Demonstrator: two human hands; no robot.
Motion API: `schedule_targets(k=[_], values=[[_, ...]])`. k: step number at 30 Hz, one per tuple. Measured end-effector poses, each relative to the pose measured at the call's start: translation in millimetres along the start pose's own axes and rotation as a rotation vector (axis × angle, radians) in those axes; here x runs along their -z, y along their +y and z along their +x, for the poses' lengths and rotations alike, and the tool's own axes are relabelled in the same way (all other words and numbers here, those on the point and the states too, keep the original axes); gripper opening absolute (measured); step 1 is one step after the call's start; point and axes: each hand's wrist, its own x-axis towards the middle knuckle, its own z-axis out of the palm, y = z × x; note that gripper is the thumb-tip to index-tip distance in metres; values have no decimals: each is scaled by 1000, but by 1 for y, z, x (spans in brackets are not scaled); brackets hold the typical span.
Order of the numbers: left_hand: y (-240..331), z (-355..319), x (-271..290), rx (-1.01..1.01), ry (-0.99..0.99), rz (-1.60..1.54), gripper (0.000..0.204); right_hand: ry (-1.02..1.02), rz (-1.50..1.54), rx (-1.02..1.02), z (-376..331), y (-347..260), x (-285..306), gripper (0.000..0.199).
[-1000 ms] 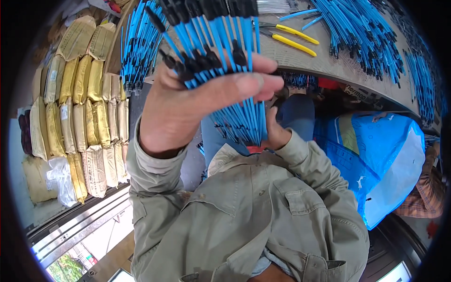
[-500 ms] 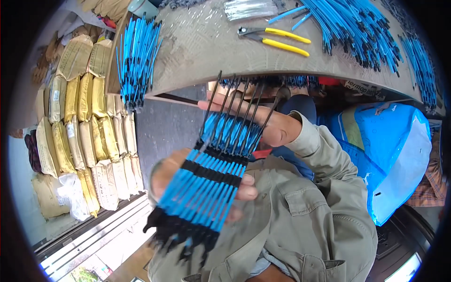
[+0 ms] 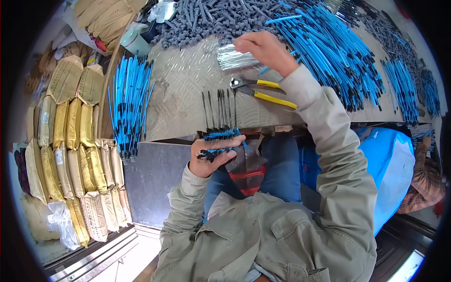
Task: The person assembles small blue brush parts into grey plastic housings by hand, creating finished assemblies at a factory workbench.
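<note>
Blue cables with black ends (image 3: pixel 218 141) were gripped as a bundle in the left hand (image 3: pixel 210 157), whose fingers were closed around them just below the near edge of the metal workbench (image 3: pixel 188 84). Thin black tips of the bundle were pointed upward, so that they were seen against the bench's patterned plate. The right hand (image 3: pixel 263 47) was stretched out over the bench with its fingers curled down onto a small clear packet of silvery pieces (image 3: pixel 232 58); whether the packet was actually pinched could not be told. Pliers with yellow handles (image 3: pixel 263 91) were laid on the bench between the two hands, just below the right wrist. A large heap of blue cables (image 3: pixel 338 61) was spread across the right part of the bench, and a grey pile of small parts (image 3: pixel 211 19) was heaped along its far edge. A separate row of blue cables (image 3: pixel 129 103) was laid at the left end of the bench. Yellow and tan sacks (image 3: pixel 70 141) were stacked on the floor to the left. A blue bag (image 3: pixel 390 164) was seen at the right, beside the person's olive jacket sleeve (image 3: pixel 338 155). Another person's patterned sleeve (image 3: pixel 425 183) was visible at the far right edge.
</note>
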Motion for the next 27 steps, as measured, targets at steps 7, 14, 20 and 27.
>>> schedule_targets(k=[7, 14, 20, 27], values=[[14, 8, -1, 219, 158, -264, 21, 130, -712, 257, 33, 24, -21, 13], [12, 9, -3, 278, 195, -444, 26, 201, -640, 362, 31, 33, -22, 10], [9, 7, -5, 261, 236, -560, 32, 160, -550, 330, 30, 33, -19, 4], [6, 5, -6, 247, 243, -565, 33, 262, 13, 220, -27, 6, -18, 12]])
